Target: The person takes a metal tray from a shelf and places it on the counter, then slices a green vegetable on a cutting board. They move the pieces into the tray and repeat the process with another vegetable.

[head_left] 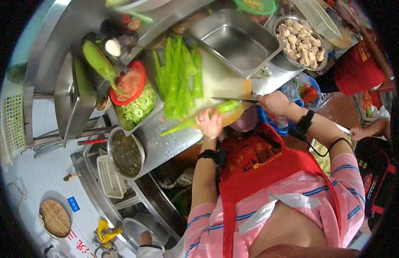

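Right grip: my right hand (273,103) is clenched around the handle of the knife (234,99); the blade points away from the hand, flat above the pepper.
Left grip: my left hand (210,122) presses down on the long green pepper (204,115) and pins it to the cutting board (221,81).
Pepper axis: it lies slanted across the near edge of the board, the thick end under the blade, the thin tip beyond the left hand.
Nearer hand: the left hand touches the pepper; the right hand is just beside its thick end.
Around: a pile of split green peppers (178,73) lies on the far side of the board; an empty steel tray (236,41) stands beyond it.
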Demonstrator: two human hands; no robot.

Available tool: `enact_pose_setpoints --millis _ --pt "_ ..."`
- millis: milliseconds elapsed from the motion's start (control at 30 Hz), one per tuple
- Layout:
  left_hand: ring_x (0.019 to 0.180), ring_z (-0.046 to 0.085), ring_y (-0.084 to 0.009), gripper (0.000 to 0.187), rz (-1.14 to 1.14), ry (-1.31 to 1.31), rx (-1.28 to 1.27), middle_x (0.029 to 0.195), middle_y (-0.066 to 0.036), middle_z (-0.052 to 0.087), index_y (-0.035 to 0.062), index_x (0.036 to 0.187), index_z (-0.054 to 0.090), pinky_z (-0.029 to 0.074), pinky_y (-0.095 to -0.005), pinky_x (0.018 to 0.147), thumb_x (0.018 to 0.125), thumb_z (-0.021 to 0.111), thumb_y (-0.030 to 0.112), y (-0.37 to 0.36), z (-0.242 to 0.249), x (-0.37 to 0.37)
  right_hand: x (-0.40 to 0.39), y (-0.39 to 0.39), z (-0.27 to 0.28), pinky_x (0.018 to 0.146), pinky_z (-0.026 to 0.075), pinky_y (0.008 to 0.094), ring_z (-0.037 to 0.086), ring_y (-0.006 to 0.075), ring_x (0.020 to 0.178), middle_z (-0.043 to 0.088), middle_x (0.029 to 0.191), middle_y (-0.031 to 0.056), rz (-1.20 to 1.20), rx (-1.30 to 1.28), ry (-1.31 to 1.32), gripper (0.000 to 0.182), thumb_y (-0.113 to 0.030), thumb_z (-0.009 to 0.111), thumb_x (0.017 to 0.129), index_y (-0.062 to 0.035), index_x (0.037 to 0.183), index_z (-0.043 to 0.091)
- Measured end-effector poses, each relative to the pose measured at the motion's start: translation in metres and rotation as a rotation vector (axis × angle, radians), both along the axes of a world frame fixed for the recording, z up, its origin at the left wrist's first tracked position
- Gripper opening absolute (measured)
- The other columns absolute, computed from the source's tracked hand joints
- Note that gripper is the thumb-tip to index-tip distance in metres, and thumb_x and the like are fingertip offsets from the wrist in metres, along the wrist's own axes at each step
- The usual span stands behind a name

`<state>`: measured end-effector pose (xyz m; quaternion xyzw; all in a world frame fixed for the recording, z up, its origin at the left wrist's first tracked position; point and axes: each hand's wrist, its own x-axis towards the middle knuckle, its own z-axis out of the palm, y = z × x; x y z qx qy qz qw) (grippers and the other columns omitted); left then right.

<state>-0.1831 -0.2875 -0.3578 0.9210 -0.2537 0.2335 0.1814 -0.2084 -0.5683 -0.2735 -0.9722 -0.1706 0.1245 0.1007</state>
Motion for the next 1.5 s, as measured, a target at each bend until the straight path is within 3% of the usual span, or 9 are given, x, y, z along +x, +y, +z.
enact_pose_setpoints --millis 400,467,567,800,1033,1067,1133,1167,1500 --pt "0.099 0.041 -0.0279 0.03 -0.028 -0.058 -0.026 0.101 -0.008 0.047 0.0121 0.1 0.058 0.029 -0.0458 0.088 0.076 0.062 0.03 0.0 -0.005 0.002 -0.007 0.007 0.005 0.043 0.045 0.0416 0.057 0.0295 0.048 0.056 0.054 0.0126 0.017 0.018 -0.09 0.021 -0.027 0.05 0.083 -0.0071 0.089 0.055" --pt "0.099 0.041 -0.0282 0.03 -0.027 -0.053 -0.029 0.102 -0.008 0.048 0.0119 0.1 0.058 0.029 -0.0459 0.087 0.077 0.062 0.03 0.0 -0.004 0.002 -0.012 0.01 0.012 0.046 0.044 0.0425 0.055 0.0337 0.05 0.054 0.053 0.0144 -0.067 0.111 -0.127 0.025 -0.029 0.052 0.083 -0.004 0.08 0.053" --pt "0.098 0.042 -0.0288 0.03 -0.024 -0.057 -0.024 0.102 -0.008 0.048 0.0117 0.1 0.057 0.03 -0.046 0.086 0.077 0.061 0.031 0.001 -0.004 0.001 -0.011 0.016 -0.016 0.046 0.046 0.0399 0.059 0.0286 0.051 0.058 0.057 0.0123 -0.049 0.025 -0.018 0.023 -0.025 0.05 0.082 -0.0041 0.09 0.055" --pt "0.096 0.044 -0.029 0.03 -0.035 -0.062 0.002 0.1 -0.009 0.049 0.0121 0.101 0.056 0.032 -0.0461 0.085 0.08 0.058 0.033 0.001 -0.002 0.001 -0.012 0.021 -0.009 0.055 0.049 0.0424 0.063 0.0308 0.066 0.063 0.072 0.0138 -0.083 0.006 0.111 0.021 -0.019 0.047 0.079 -0.005 0.092 0.055" --pt "0.095 0.045 -0.0294 0.029 -0.002 -0.072 0.026 0.1 -0.01 0.049 0.0132 0.102 0.054 0.032 -0.048 0.084 0.08 0.058 0.032 -0.001 -0.006 0.001 -0.011 0.021 -0.001 0.059 0.049 0.0432 0.063 0.032 0.068 0.063 0.074 0.0162 -0.097 -0.024 0.172 0.024 -0.017 0.047 0.078 -0.0058 0.098 0.056" --pt "0.095 0.045 -0.0296 0.029 -0.007 -0.046 0.021 0.101 -0.01 0.049 0.0133 0.101 0.054 0.031 -0.0482 0.084 0.08 0.059 0.031 0.0 -0.005 0.001 -0.01 0.016 -0.022 0.047 0.048 0.0416 0.061 0.0292 0.055 0.061 0.062 0.0125 -0.044 -0.004 0.02 0.021 -0.027 0.049 0.079 -0.0101 0.082 0.06" --pt "0.096 0.045 -0.0298 0.029 -0.001 -0.039 0.018 0.102 -0.009 0.049 0.0132 0.1 0.055 0.031 -0.0475 0.084 0.077 0.061 0.031 0.002 -0.007 0.001 -0.008 0.011 -0.02 0.046 0.047 0.0422 0.06 0.0298 0.052 0.059 0.06 0.0135 -0.064 0.011 -0.008 0.027 -0.034 0.048 0.084 -0.0125 0.097 0.059" --pt "0.096 0.045 -0.0298 0.029 0.034 -0.033 0.035 0.102 -0.009 0.049 0.0132 0.1 0.055 0.031 -0.0475 0.084 0.077 0.061 0.031 0.004 -0.007 0.0 -0.009 0.017 0.013 0.056 0.048 0.0442 0.061 0.0334 0.061 0.061 0.066 0.0166 -0.12 0.021 0.101 0.023 -0.022 0.05 0.076 -0.0051 0.09 0.057" --pt "0.099 0.042 -0.0279 0.032 0.022 -0.005 0.037 0.104 -0.008 0.048 0.013 0.101 0.056 0.029 -0.0457 0.087 0.077 0.061 0.033 0.001 -0.006 0.001 0.0 0.022 -0.005 0.052 0.047 0.0437 0.059 0.033 0.057 0.06 0.063 0.0146 -0.021 -0.025 0.029 0.025 -0.028 0.049 0.083 -0.0053 0.092 0.053"
